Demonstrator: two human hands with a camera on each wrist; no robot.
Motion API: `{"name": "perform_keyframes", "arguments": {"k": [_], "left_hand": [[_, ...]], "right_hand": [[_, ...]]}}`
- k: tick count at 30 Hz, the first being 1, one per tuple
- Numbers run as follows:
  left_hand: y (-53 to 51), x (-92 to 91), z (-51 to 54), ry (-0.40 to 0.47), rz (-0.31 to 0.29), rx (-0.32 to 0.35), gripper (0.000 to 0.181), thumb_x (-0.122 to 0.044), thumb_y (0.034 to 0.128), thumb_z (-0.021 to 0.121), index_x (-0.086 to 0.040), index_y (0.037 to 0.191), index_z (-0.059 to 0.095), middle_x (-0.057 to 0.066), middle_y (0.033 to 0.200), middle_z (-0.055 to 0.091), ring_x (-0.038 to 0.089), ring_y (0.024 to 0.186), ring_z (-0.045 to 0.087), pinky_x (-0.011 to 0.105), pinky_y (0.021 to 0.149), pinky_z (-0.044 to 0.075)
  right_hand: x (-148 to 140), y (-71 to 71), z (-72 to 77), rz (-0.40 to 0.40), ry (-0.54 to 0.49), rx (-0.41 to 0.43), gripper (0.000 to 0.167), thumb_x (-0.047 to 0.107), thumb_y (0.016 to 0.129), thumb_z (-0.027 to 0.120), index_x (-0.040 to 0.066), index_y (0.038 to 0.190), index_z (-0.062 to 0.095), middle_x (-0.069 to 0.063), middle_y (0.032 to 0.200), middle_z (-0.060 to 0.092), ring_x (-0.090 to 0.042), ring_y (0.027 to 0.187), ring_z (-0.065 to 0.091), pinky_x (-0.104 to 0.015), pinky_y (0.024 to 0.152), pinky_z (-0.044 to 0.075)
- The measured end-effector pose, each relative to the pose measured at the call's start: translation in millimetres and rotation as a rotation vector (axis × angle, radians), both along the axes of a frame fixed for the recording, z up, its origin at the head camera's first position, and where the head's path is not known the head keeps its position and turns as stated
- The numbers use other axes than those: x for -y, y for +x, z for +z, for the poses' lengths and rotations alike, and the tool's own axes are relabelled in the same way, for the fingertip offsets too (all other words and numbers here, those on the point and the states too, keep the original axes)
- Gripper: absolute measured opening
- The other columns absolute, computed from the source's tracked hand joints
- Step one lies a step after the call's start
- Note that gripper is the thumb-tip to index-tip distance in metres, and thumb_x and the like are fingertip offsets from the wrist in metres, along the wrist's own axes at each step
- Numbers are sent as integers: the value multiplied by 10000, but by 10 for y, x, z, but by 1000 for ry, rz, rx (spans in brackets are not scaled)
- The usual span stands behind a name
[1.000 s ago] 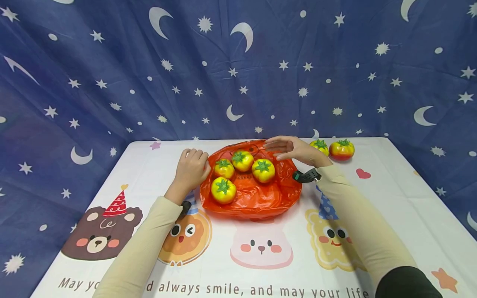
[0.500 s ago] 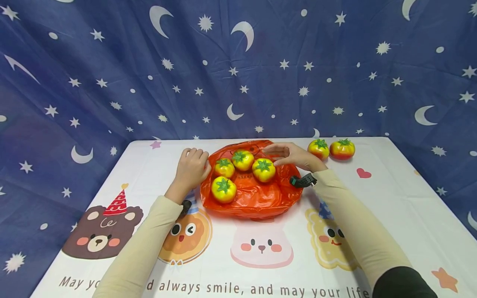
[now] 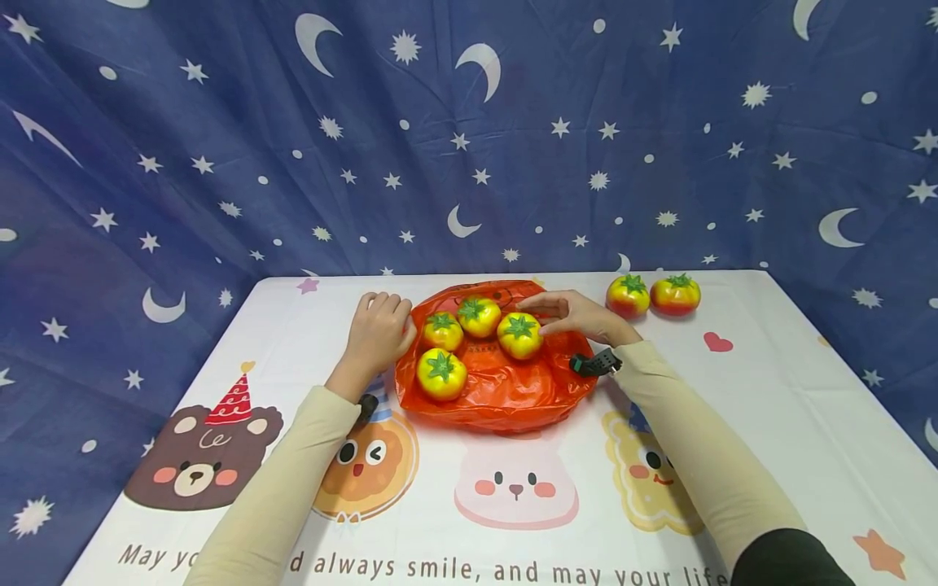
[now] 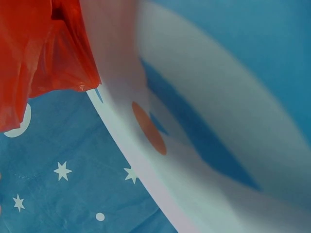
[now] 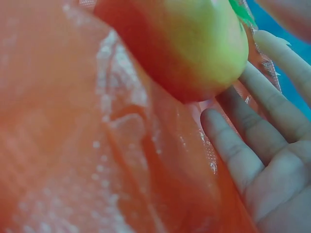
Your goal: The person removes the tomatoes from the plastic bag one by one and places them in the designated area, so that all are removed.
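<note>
Closest to me are the two sleeves [image 3: 282,488] coming in over the white cloth [image 3: 777,415], with the cartoon prints under them, and no real news there.

Next up is the red bag [image 3: 506,391], lying with its mouth wide, and four tomatoes in it. Front tomato [image 3: 441,374] sits nearest on the left side, left tomato [image 3: 442,331] is just behind it, right tomato [image 3: 519,335] sits a little apart from those, and back tomato [image 3: 479,317] is farthest in. None of the four has really budged in the last second.

Left hand [image 3: 377,334] hasn't moved either: fingers curled, at the bag's left edge. Looks like it grips the plastic, but the actual pinch is hidden and the left wrist view is too blurry to settle it.

The real change is the right hand [image 3: 579,316]. It was up over the back right of the bag, and now it's lower, right beside right tomato. Fingers are spread and fairly straight, tips at the fruit's side; touching or only nearly, I can't say. Either way I'd judge the hand has got to the tomato but hasn't secured it, so the tomato's weight is on the bag.

Farther back, the loose tomatoes [image 3: 675,295] sit side by side on the cloth, outside the bag. The arm used to cover part of one, and now both show fully. Starry curtain [image 3: 366,106] behind.
</note>
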State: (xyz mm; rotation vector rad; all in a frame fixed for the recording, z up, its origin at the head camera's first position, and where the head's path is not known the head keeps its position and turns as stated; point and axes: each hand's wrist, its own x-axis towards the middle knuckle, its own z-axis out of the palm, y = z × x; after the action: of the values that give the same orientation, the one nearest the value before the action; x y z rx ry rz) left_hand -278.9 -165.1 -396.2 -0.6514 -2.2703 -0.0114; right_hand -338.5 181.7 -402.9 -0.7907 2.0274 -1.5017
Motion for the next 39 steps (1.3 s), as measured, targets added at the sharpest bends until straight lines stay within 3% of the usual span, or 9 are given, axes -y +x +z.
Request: {"name": "perform_keyframes", "arguments": {"k": [20,28,39], "left_hand": [[-10,-17,11,-2,-2,-13,98,-118,787,587,-20,791,591,125,729,615,297,752,575,454,832,456],[-3,-21,23,1,0,-14,106,-124,783,596,-19,796,594,127,734,616,301,758,579,461,844,455],[-8,1,-15,-6,5,-10,104,-121,790,591,-17,779,586,126,715,609,299,734,571,459,835,460]], "right_hand": [[-2,-18,-88,15,21,37,648,-11,806,662,-27,1392,387,-228,1456,378,-366,1368,346,-282,1013,434],[-3,-18,-100,42,55,44,682,54,800,694,1,1405,382,-204,1446,404,-292,1328,436,-297,998,449],[8,-26,-122,67,28,71,709,39,775,715,-44,1391,374,-260,1432,395,-257,1297,477,-288,992,458]]}}
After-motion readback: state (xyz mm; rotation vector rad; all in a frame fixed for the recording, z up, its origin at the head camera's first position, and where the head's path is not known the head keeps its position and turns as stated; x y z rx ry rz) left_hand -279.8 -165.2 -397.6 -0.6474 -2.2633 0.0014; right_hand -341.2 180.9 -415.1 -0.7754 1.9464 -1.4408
